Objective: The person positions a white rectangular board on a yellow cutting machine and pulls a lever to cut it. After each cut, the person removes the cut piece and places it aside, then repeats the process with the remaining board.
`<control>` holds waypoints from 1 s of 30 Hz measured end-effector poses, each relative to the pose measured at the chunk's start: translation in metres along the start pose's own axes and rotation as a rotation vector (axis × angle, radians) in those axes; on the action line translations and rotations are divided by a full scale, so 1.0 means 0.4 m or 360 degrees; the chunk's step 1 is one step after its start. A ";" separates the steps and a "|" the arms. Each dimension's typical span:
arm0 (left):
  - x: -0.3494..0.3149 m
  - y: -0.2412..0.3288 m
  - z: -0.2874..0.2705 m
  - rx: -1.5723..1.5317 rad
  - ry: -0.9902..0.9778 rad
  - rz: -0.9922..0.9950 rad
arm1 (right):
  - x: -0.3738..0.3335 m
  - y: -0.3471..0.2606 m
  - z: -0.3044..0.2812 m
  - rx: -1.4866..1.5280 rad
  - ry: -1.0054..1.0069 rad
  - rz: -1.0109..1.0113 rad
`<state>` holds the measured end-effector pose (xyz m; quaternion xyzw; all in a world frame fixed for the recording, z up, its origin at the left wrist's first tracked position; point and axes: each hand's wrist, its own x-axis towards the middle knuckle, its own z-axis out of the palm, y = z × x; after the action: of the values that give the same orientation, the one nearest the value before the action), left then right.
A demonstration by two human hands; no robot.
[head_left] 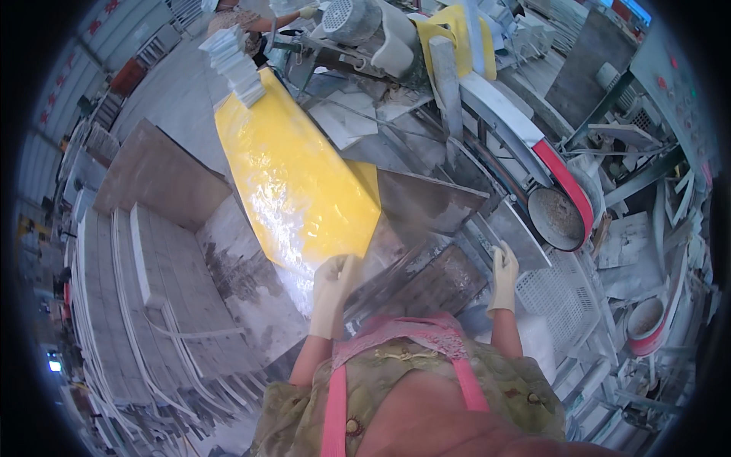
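My left hand [335,288], in a pale glove, is closed at the lower edge of a wet, shiny yellow sheet [293,171]. Whatever its curled fingers hold, if anything, is hidden. My right hand [503,276], gloved as well, is raised with its fingers pointing up and slightly apart. It is beside the lower edge of a tilted grey slab [518,233]; I cannot tell whether it touches it. Between my hands lie dark, wet boards [442,286].
Long pale strips [183,320] are stacked at the left beside a brown board [156,175]. White pieces [234,65] are piled on the yellow sheet's far end. A motor machine [365,30] and a red-edged belt [565,183] stand ahead and right. A co-worker [240,23] is at far left.
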<state>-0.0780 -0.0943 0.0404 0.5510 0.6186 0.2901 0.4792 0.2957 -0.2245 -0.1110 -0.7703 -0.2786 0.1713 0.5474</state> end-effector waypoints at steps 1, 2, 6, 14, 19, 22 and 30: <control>0.011 -0.004 0.010 -0.0053 -0.0003 0.0089 | 0.009 -0.008 -0.016 -0.0010 -0.0005 -0.0006; 0.022 -0.004 0.021 -0.0083 0.0001 0.0165 | 0.016 -0.023 -0.027 0.0033 -0.0016 -0.0007; 0.051 0.009 0.050 -0.0254 -0.0066 0.0244 | 0.066 -0.104 -0.060 -0.0051 -0.0075 -0.0141; 0.076 0.016 0.052 -0.0711 -0.0159 0.0151 | 0.116 -0.141 -0.043 -0.0019 -0.0098 -0.0038; 0.108 0.012 0.046 -0.0489 0.0054 0.0160 | 0.218 -0.163 0.021 -0.0234 -0.0254 -0.0164; 0.112 0.020 0.057 -0.0456 0.0203 0.0090 | 0.300 -0.178 0.102 -0.0081 -0.0374 -0.0287; 0.184 0.017 0.196 -0.0023 0.0728 0.0315 | 0.568 -0.237 0.153 -0.0380 -0.0601 -0.0826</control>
<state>0.0013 -0.0356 -0.0028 0.5254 0.6518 0.4572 0.3000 0.4166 -0.0152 -0.0336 -0.6871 -0.5798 0.1323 0.4174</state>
